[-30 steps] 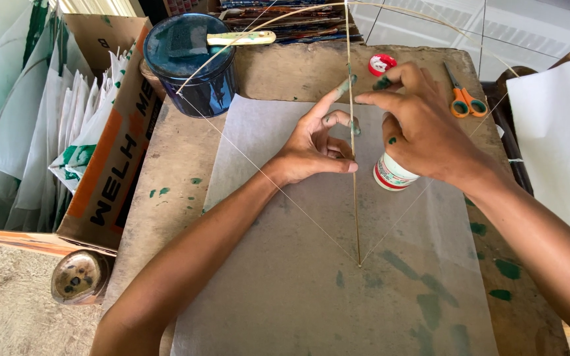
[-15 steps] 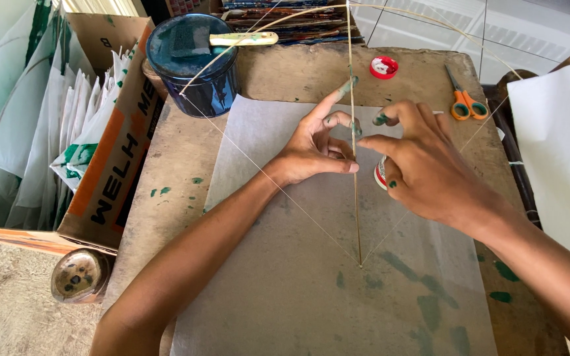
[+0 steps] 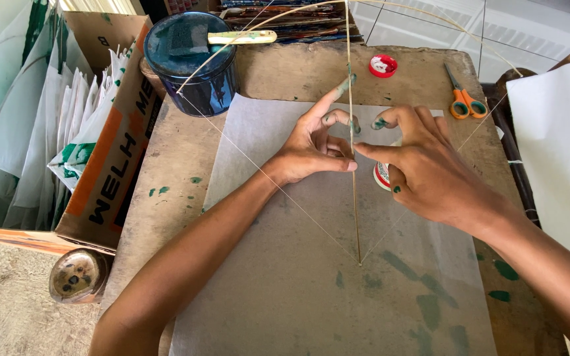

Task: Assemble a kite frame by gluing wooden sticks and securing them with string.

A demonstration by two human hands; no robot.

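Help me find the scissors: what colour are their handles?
Orange handles on the scissors, head view.

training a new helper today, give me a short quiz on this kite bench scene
1. True or false: the orange-handled scissors lie apart from both hands.
2. Which hand covers the small white glue bottle? A left hand B right hand
3. What lies across the dark blue round tub?

Key: 1 true. 2 B. 3 a pale flat stick.
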